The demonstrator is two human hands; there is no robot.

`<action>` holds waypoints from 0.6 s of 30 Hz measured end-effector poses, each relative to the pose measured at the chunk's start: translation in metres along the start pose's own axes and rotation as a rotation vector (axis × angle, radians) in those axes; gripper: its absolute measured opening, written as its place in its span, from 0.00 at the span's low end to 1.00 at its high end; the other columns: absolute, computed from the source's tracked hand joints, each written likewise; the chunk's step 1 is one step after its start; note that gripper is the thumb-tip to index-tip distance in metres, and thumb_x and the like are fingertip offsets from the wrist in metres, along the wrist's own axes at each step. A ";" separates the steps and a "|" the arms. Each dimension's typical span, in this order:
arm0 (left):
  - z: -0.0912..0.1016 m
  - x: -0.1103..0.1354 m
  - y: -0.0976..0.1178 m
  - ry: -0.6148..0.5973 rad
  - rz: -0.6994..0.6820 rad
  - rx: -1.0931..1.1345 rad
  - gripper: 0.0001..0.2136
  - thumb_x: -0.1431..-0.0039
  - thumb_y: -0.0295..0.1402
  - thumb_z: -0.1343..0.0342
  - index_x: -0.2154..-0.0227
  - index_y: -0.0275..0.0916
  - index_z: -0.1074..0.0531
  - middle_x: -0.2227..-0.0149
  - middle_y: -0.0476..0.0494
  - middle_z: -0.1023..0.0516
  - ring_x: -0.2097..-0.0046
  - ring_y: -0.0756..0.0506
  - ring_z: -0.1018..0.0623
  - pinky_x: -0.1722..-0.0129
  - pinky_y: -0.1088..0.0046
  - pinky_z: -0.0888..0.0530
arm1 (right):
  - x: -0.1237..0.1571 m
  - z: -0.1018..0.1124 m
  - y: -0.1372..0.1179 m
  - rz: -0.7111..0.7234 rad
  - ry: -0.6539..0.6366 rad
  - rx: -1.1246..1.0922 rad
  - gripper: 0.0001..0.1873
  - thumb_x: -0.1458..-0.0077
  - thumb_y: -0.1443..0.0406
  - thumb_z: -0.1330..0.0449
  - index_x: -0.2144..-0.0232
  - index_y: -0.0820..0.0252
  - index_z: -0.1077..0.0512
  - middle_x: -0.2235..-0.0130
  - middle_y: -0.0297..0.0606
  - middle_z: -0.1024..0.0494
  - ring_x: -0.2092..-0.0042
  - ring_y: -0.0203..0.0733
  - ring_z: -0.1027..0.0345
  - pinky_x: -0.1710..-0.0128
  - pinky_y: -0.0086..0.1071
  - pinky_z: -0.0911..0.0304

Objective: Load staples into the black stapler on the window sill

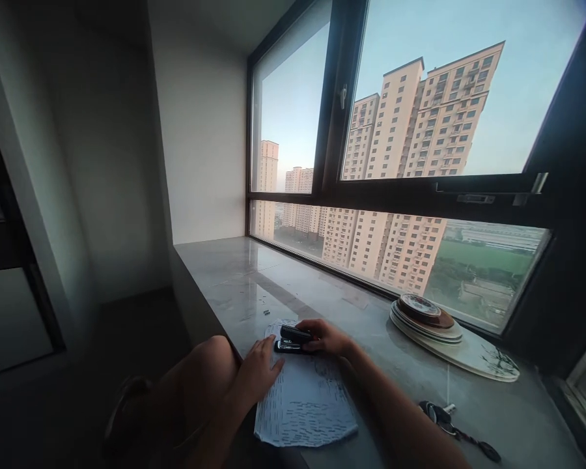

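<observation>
A sheet of paper (317,413) lies on the windowsill, covered with rows of short dark dashes; I cannot tell whether they are staples or pen marks. Over its far part sits a black stapler (293,335), its top arm raised from the base at the left end. My right hand (325,339) is closed around the stapler's right end. Flat on the left side of the sheet rests my left hand (260,368), fingers extended, close to the stapler's left end. Beyond the sheet are a small strip, apparently of staples (266,312), and several tiny loose bits.
The grey stone windowsill (215,270) runs along a dark-framed window (327,189). On the right, a stack of round, flat mats or plates (424,319) rests on a larger oval board (493,365). Keys on a chain (442,417) lie near my right forearm. My bent knee (215,358) is beside the sill.
</observation>
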State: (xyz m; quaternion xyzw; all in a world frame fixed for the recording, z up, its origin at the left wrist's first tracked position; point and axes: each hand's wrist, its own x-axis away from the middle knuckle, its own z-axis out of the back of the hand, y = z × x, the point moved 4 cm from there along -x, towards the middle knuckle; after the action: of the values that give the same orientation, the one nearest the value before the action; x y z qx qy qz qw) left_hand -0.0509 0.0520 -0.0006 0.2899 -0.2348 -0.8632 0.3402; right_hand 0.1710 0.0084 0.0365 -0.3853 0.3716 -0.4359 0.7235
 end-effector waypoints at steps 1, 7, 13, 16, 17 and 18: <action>0.002 0.002 0.000 -0.012 0.002 0.015 0.27 0.40 0.40 0.47 0.39 0.39 0.38 0.40 0.33 0.31 0.38 0.36 0.33 0.39 0.57 0.37 | -0.001 -0.002 0.000 -0.016 0.000 -0.007 0.30 0.52 0.52 0.31 0.49 0.59 0.26 0.54 0.40 0.22 0.54 0.48 0.30 0.52 0.39 0.36; 0.002 0.000 -0.008 -0.031 0.049 0.031 0.31 0.41 0.38 0.47 0.35 0.38 0.46 0.36 0.36 0.36 0.37 0.42 0.34 0.39 0.66 0.37 | 0.002 0.005 0.021 -0.156 0.100 -0.195 0.29 0.43 0.49 0.39 0.47 0.61 0.26 0.48 0.45 0.24 0.48 0.53 0.32 0.46 0.45 0.40; -0.003 -0.005 -0.009 -0.008 0.036 0.035 0.29 0.44 0.34 0.45 0.39 0.39 0.42 0.38 0.37 0.32 0.38 0.42 0.32 0.40 0.66 0.36 | 0.010 0.010 0.028 -0.186 -0.067 -0.328 0.33 0.47 0.51 0.35 0.42 0.59 0.30 0.43 0.45 0.27 0.43 0.54 0.34 0.42 0.46 0.44; -0.003 -0.004 -0.007 0.016 0.045 0.081 0.29 0.45 0.33 0.44 0.39 0.40 0.42 0.39 0.36 0.32 0.39 0.41 0.31 0.41 0.65 0.35 | 0.010 0.010 0.022 -0.160 -0.109 -0.305 0.35 0.48 0.50 0.34 0.41 0.58 0.31 0.44 0.45 0.26 0.44 0.54 0.33 0.41 0.46 0.44; -0.002 -0.003 -0.007 0.038 0.048 0.095 0.30 0.46 0.32 0.44 0.40 0.40 0.42 0.39 0.35 0.32 0.39 0.40 0.31 0.41 0.64 0.35 | 0.010 0.010 0.020 -0.157 -0.119 -0.288 0.35 0.48 0.50 0.34 0.41 0.58 0.31 0.44 0.45 0.26 0.44 0.54 0.33 0.41 0.46 0.44; -0.001 -0.003 -0.006 0.062 0.047 0.106 0.30 0.46 0.32 0.43 0.40 0.39 0.42 0.39 0.35 0.33 0.39 0.39 0.31 0.41 0.63 0.34 | 0.010 0.010 0.018 -0.155 -0.123 -0.268 0.36 0.49 0.50 0.34 0.41 0.59 0.31 0.45 0.45 0.25 0.44 0.54 0.33 0.41 0.47 0.44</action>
State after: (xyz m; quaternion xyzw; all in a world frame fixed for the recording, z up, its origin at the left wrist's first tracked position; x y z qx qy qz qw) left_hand -0.0512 0.0581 -0.0044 0.3287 -0.2763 -0.8319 0.3514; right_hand 0.1894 0.0074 0.0230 -0.5320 0.3504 -0.4126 0.6512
